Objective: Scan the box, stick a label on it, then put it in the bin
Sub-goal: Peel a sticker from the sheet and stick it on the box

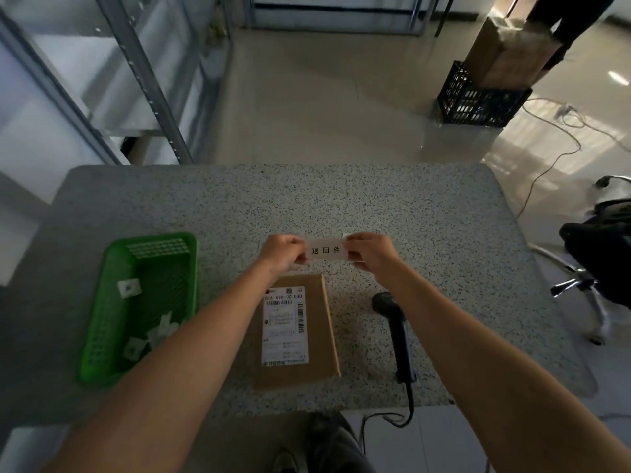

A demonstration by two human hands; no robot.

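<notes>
Label (326, 250) pinched at both ends by left hand (282, 251) and right hand (370, 250), held taut above far end of box (296, 331). Box flat on bench (426, 213), shipping face up for sticking; green bin (102, 322) left.

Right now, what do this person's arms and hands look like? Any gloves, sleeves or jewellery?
Both forearms are bare for their whole visible length: no sleeves reach into view. The left hand and right hand wear no gloves, and no watch, bracelet or ring shows on either wrist or on the fingers that can be seen. No markings or tattoos are visible. Fine detail is slightly blurred.
</notes>
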